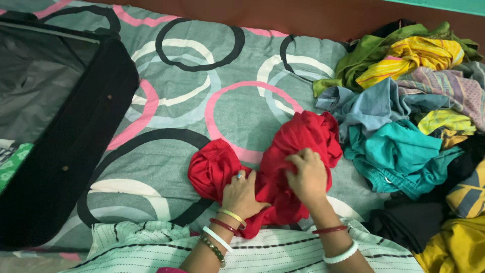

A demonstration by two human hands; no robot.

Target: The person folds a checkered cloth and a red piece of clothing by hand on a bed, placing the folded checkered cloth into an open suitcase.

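Note:
A crumpled red garment (298,139) lies on the grey bedsheet (202,101) with large ring patterns. My left hand (241,192), with a ring and several bangles at the wrist, presses down on the cloth's left part. My right hand (308,174) grips a bunch of the same red cloth near its middle, fingers curled into the folds. Both hands sit close together at the near edge of the garment.
An open black suitcase (76,131) lies at the left, its lid raised. A heap of mixed clothes (404,111) in green, yellow, blue, teal and black fills the right side. A white striped cloth (151,247) covers my lap at the bottom.

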